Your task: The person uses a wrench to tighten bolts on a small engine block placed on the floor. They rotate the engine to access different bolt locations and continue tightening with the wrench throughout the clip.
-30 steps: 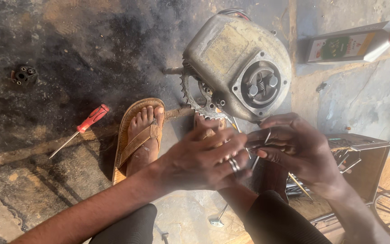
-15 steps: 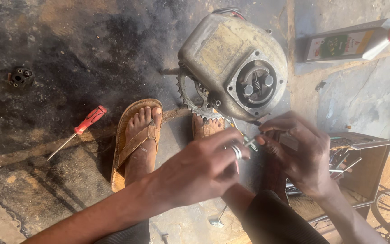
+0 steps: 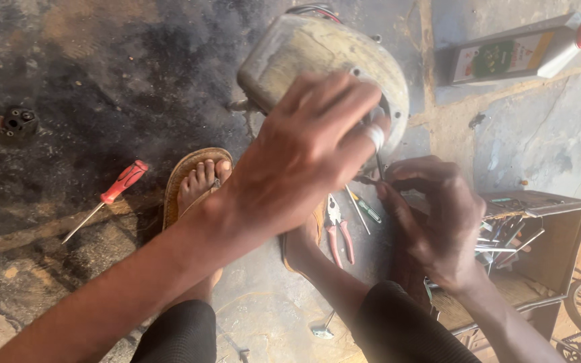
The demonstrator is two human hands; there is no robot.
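My left hand point(image 3: 304, 154) has risen onto the engine casing point(image 3: 304, 54), fingers spread over it; my right hand point(image 3: 432, 215) below it apparently pinches a thin metal tool point(image 3: 379, 165).

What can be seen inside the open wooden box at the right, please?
The wooden box holds a jumble of thin metal tools. Its left part is hidden behind the right hand.

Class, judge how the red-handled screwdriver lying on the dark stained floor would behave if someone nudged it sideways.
The red-handled screwdriver would probably roll, since its handle looks rounded and it lies free on the floor. It likely stays stiff: the thin shaft looks like metal. The heavier-looking handle end may pivot less.
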